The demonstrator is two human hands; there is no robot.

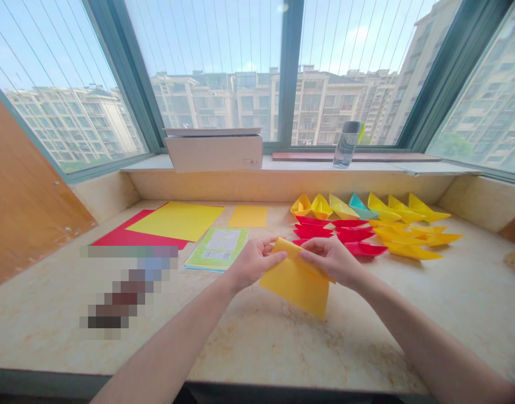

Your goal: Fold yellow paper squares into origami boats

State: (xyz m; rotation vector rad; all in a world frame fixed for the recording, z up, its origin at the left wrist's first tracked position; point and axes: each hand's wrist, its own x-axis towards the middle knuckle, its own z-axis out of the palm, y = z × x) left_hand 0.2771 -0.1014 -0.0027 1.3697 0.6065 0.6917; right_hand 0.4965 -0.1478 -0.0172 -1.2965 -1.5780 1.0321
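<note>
A folded sheet of yellow paper (297,283) is held up a little above the stone counter (257,336). My left hand (251,264) pinches its upper left edge with closed fingers. My right hand (333,261) pinches the upper right part, fingers closed on the fold. Behind my hands lie several folded paper boats (367,224) in yellow, red and one teal, set out in rows.
Flat sheets lie at the left: a yellow sheet (177,220) over a red one (127,235), a small orange sheet (248,216), and a green paper packet (217,248). A cardboard box (215,150) and a water bottle (346,145) stand on the window ledge. A blurred patch (125,286) covers something at the left.
</note>
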